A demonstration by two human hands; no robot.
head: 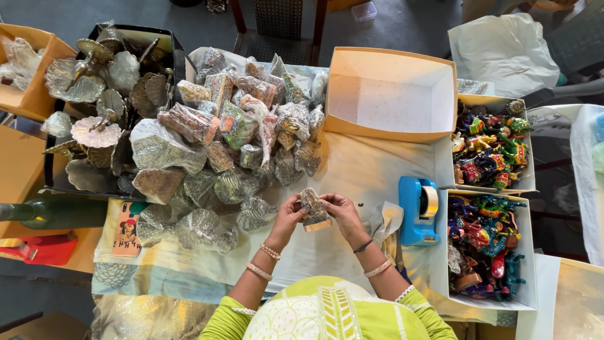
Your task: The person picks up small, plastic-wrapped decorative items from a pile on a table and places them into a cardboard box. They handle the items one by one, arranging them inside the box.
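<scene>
Both the left hand (287, 216) and the right hand (340, 211) closed around a bubble-wrapped figurine (313, 208), held over bare cloth between the wrapped pile (233, 145) and the blue tape dispenser (418, 209).

Cloth-covered table (358, 170) bears wrapped figurines (233, 135); an open box (390, 94); a blue tape dispenser (418, 211).
</scene>
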